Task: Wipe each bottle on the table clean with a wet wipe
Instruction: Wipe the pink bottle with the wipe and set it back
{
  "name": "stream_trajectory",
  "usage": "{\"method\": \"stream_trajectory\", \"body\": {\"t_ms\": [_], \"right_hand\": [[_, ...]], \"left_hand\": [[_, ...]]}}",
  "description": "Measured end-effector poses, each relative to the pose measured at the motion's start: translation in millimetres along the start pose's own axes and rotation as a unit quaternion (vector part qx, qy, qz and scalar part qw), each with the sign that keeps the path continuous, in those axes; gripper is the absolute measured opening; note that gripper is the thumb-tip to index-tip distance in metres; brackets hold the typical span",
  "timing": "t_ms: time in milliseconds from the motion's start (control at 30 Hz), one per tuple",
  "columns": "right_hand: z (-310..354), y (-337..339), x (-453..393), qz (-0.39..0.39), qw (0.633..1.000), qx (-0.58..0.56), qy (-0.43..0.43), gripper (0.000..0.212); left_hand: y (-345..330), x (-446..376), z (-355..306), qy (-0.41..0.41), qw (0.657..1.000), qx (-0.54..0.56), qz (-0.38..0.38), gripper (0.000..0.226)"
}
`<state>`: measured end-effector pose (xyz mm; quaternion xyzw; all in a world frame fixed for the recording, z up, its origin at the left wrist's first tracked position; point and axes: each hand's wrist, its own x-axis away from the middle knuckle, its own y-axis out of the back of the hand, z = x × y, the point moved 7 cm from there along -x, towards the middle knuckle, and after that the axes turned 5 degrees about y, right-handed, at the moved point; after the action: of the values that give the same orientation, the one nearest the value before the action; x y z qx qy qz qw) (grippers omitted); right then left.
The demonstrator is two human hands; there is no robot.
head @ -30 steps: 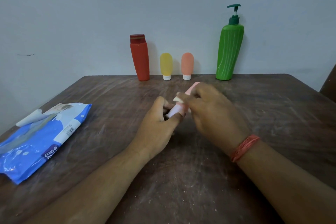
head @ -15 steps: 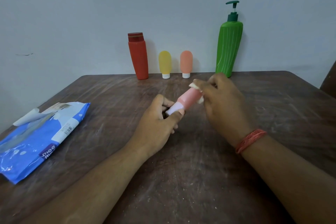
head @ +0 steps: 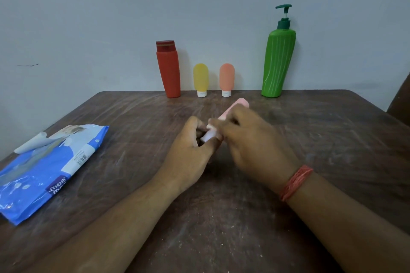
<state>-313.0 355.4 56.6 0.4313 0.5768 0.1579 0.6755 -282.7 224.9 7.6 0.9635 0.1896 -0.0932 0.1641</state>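
1. Left hand [head: 190, 157] — lying low over the middle of the table [head: 332, 139], its fingers curling round the white cap end of a small pink bottle [head: 233, 108] and gripping it there.
2. Pink bottle — lying tilted between the two hands, cap end toward the person and rounded end pointing up and away, toward the far edge of the table; only the cap and the rounded tip are showing.
3. Right hand [head: 255, 146] — closing over the middle of the pink bottle, fingers curled round it; a strip of white wet wipe [head: 210, 127] is showing at the fingertips, pressed against the bottle just above the cap. A red thread band [head: 296, 182] is sitting on the wrist.
4. Back row — standing upright against the wall at the far edge of the table, from left to right: a red bottle [head: 168, 71], a small yellow bottle [head: 200, 80] on its white cap, a small orange bottle [head: 227, 78] on its white cap, and a tall green pump bottle [head: 278, 62]. The two small bottles are standing close together; the green one is standing well apart from them.
5. Blue wipes pack [head: 46, 168] — lying flat near the left edge of the table, its flap peeling up at the far end.
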Motion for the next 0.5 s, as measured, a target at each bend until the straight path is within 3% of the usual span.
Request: {"method": "stream_trajectory", "body": {"t_ms": [67,233,400,500], "right_hand": [[-1,0,-1,0.007,1.000,0.010,0.014,0.042],[-42,15,5,-0.053,0.993,0.024,-0.106,0.042],[0,-4,2,0.010,1.000,0.000,0.022,0.045],[-16,4,0,-0.008,0.999,-0.003,-0.032,0.040]], "left_hand": [[0,0,0,0.001,1.000,-0.009,0.000,0.018],[-2,0,1,-0.004,1.000,-0.024,0.005,0.015],[0,0,-1,0.014,0.999,0.035,0.006,0.017],[-1,1,-2,0.041,0.994,0.096,0.013,0.019]]}}
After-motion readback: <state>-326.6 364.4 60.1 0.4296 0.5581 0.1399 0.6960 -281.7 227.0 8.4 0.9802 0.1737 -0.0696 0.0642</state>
